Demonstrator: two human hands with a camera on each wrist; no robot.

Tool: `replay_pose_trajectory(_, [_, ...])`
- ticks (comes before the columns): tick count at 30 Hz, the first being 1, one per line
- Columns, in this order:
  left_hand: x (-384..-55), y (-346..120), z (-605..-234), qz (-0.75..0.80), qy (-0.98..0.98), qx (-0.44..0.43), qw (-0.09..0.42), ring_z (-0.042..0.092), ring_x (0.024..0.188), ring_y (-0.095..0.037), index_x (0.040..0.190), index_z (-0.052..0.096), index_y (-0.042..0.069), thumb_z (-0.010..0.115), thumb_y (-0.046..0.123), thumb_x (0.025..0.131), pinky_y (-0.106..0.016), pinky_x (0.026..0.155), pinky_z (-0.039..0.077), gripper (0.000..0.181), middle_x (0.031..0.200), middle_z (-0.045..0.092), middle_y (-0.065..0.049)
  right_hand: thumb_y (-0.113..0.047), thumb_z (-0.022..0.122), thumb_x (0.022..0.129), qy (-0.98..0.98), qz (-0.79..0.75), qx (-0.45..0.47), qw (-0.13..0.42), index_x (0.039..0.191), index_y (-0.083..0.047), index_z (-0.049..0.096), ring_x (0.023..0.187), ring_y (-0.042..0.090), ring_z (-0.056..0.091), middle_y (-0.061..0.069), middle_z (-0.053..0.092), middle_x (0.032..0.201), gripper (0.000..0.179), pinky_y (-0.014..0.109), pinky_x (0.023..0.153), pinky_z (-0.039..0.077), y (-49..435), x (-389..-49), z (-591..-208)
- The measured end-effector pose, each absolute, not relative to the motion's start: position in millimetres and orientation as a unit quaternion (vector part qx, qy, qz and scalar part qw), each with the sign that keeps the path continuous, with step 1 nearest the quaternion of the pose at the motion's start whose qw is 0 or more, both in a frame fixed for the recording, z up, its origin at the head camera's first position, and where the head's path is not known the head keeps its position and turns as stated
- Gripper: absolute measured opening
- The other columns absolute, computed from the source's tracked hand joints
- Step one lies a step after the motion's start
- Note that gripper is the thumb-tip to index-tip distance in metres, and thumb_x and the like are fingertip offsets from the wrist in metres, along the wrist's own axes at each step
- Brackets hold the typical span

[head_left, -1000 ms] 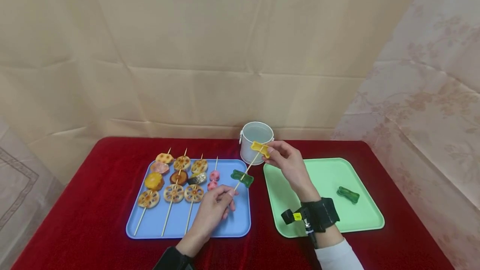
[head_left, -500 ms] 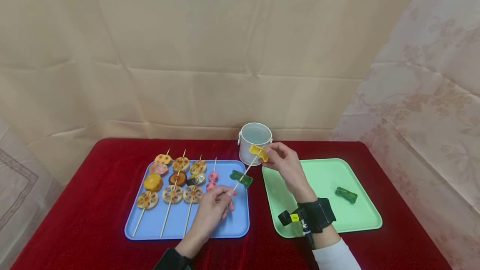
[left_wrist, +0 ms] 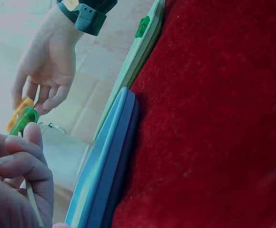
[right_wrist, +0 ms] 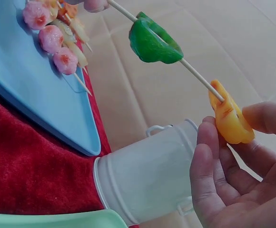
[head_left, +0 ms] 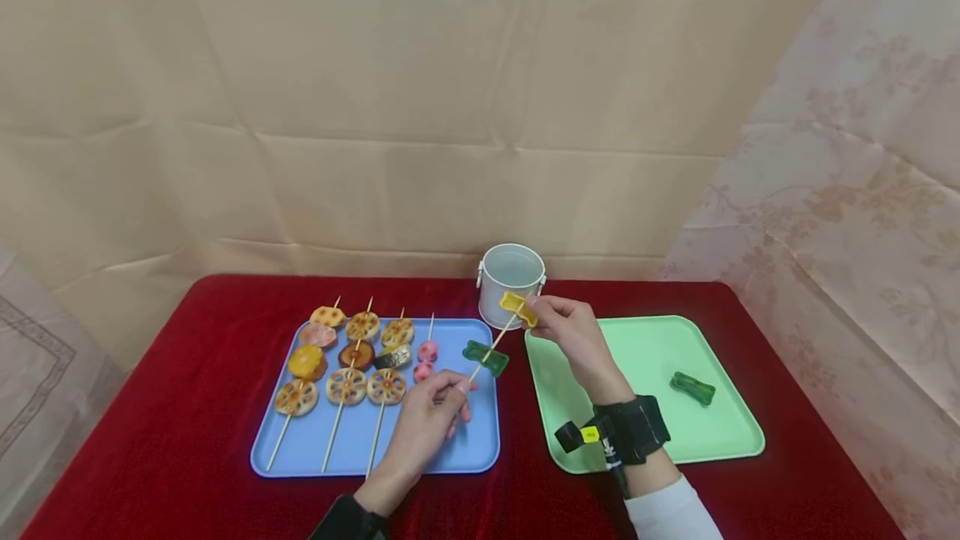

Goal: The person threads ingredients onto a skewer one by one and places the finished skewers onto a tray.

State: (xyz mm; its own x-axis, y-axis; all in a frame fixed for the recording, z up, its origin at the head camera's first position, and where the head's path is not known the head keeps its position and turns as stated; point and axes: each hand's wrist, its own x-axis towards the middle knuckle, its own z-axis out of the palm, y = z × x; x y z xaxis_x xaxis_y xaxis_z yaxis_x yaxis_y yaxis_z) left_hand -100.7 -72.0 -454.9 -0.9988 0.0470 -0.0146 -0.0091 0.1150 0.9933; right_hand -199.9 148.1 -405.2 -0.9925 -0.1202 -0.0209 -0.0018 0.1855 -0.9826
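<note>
My left hand (head_left: 427,419) grips the lower part of a thin wooden skewer (right_wrist: 200,76) above the right side of the blue tray. Threaded on the skewer is a green pepper piece (head_left: 486,357), a little way up from my left fingers. At the far end, my right hand (head_left: 573,336) pinches a yellow pepper piece (right_wrist: 233,123) between thumb and fingers. In the right wrist view, the skewer tip meets the yellow piece's upper side. A gap of bare stick separates the two pepper pieces.
The blue tray (head_left: 465,448) bears several food skewers, with lotus root slices (head_left: 347,387) and pink balls (head_left: 427,351). A white bucket (head_left: 498,307) stands behind my right hand. Another green pepper piece (head_left: 692,388) lies on the green tray (head_left: 652,348) at right, on red cloth.
The right hand and the yellow pepper piece have moved slightly down toward the green piece. The left hand keeps its grip on the skewer and has barely moved.
</note>
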Motion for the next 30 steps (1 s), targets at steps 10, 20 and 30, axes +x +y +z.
replay_pose_trajectory(10, [-100, -74, -451, 0.672, 0.74, 0.006, 0.027, 0.047, 0.05, -0.009, 0.112, 0.071, -0.003, 0.06, 0.015, 0.104, -0.021, 0.047, 0.038, 0.023, 0.069, 0.064, -0.005, -0.034, 0.068, 0.1, 0.79, -0.606, -0.053, 0.071, 0.117, -0.002, 0.076, 0.099, 0.028, 0.068, 0.011, 0.075, 0.108, 0.037, 0.052, 0.095, 0.054, 140, -195, -404])
replay_pose_trajectory(20, [-100, -75, -451, 0.676, 0.736, -0.003, 0.034, 0.047, 0.05, -0.01, 0.113, 0.071, -0.003, 0.059, 0.015, 0.104, -0.022, 0.046, 0.038, 0.023, 0.069, 0.064, -0.004, -0.03, 0.068, 0.099, 0.797, -0.591, -0.086, 0.091, 0.109, -0.003, 0.078, 0.097, 0.026, 0.067, 0.009, 0.076, 0.104, 0.03, 0.054, 0.095, 0.054, 135, -193, -406])
replay_pose_trajectory(30, [-102, -75, -452, 0.671, 0.74, -0.002, 0.031, 0.047, 0.051, -0.009, 0.111, 0.07, -0.004, 0.059, 0.012, 0.104, -0.021, 0.047, 0.037, 0.022, 0.068, 0.063, -0.004, -0.029, 0.067, 0.1, 0.794, -0.582, -0.13, 0.117, 0.111, -0.001, 0.078, 0.094, 0.024, 0.07, 0.01, 0.076, 0.102, 0.031, 0.054, 0.094, 0.054, 132, -192, -411])
